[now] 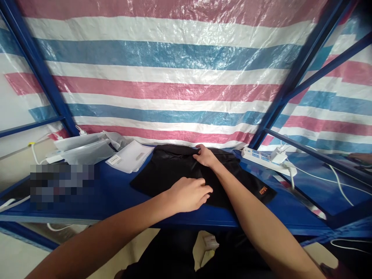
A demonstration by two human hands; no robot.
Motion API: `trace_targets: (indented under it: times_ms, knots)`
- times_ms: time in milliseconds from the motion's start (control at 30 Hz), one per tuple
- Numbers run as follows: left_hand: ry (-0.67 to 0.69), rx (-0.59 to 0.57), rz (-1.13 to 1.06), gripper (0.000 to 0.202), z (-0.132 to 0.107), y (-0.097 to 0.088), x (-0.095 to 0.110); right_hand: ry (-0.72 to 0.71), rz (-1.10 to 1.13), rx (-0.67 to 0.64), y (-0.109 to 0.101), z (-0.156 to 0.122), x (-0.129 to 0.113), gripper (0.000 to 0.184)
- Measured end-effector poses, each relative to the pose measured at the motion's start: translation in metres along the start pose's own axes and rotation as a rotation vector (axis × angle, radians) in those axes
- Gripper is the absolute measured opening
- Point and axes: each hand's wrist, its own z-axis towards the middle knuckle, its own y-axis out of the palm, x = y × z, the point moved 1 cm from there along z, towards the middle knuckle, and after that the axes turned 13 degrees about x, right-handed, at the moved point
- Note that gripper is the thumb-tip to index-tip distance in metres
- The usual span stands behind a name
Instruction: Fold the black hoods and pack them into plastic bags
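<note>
Shorts [165,166] | black, creased, orange lettering [263,190] | right grip [205,156]: digits spread | left grip [190,195]: cannot tell

Wears matte black legwear [165,252] over both legs, visible at the near edge, left and right of centre, with folds too dark to make out. Goes bare along both forearms [122,224] down to left hand [188,195] and right hand [205,156]. Narrows at the wrists, broadening towards the near corners.
</note>
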Motion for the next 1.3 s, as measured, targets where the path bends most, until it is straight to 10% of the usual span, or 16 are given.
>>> trace_targets:
  times_ms: [333, 567, 733, 867, 1000, 1167, 1300]
  knots:
    - [-0.550, 0.403, -0.810, 0.022, -0.040, -0.041, 0.003, -0.142, 0.119, 0.076, -0.042, 0.015, -0.041, 0.017]
    - [-0.884, 0.594, -0.308, 0.039, -0.120, -0.066, -0.051, -0.402, 0.096, -0.045, 0.019, 0.028, -0.138, 0.014]
    - [-0.886, 0.443, 0.122, 0.029, -0.156, -0.060, -0.074, -0.379, 0.190, -0.255, 0.083, 0.019, -0.154, 0.010]
    - [-0.716, 0.526, 0.327, 0.015, -0.157, -0.062, -0.072, -0.313, 0.444, -0.293, 0.091, 0.018, -0.137, 0.027]
    - [-0.387, 0.398, 0.129, 0.042, -0.138, -0.064, -0.057, -0.391, 0.378, -0.040, 0.070, 0.025, -0.114, 0.027]
    - [-0.270, 0.021, 0.026, 0.080, -0.132, -0.048, -0.038, -0.587, 0.235, -0.226, 0.076, 0.020, -0.079, 0.033]
    - [-0.309, -0.052, 0.072, 0.124, -0.143, -0.026, -0.023, -0.554, 0.228, -0.274, 0.085, 0.017, -0.061, 0.043]
